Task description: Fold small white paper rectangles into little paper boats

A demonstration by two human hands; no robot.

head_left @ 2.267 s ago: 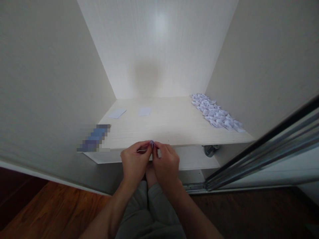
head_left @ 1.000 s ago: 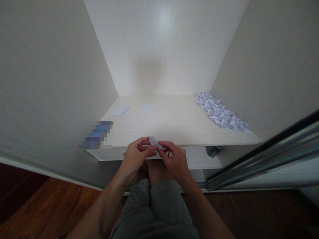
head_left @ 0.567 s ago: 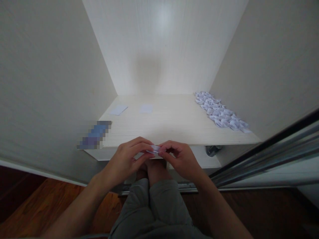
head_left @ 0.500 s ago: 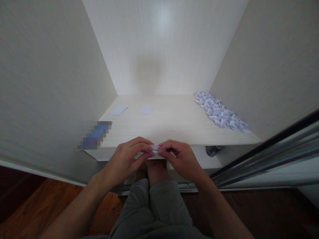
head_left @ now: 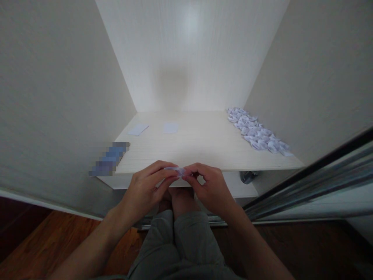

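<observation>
A small white paper piece [head_left: 181, 171], folded or twisted, is pinched between both hands just in front of the shelf's front edge. My left hand [head_left: 150, 182] grips its left end with thumb and fingers. On its right end my right hand [head_left: 206, 184] closes with thumb and forefinger. Two flat white papers lie on the shelf: one [head_left: 138, 129] at the left, the other [head_left: 170, 128] nearer the middle. Along the right side of the shelf runs a heap of many folded white papers [head_left: 258, 132].
The pale shelf [head_left: 201, 140] has walls at left, right and back. A blurred bluish flat object [head_left: 110, 158] lies at its left front corner. Below the shelf at right is a dark round object [head_left: 248, 177]. A dark metal rail [head_left: 314, 171] slants along the right.
The paper between my hands has changed shape, and a flat strip of it now shows above my left fingertips. My left hand has shifted slightly left.
</observation>
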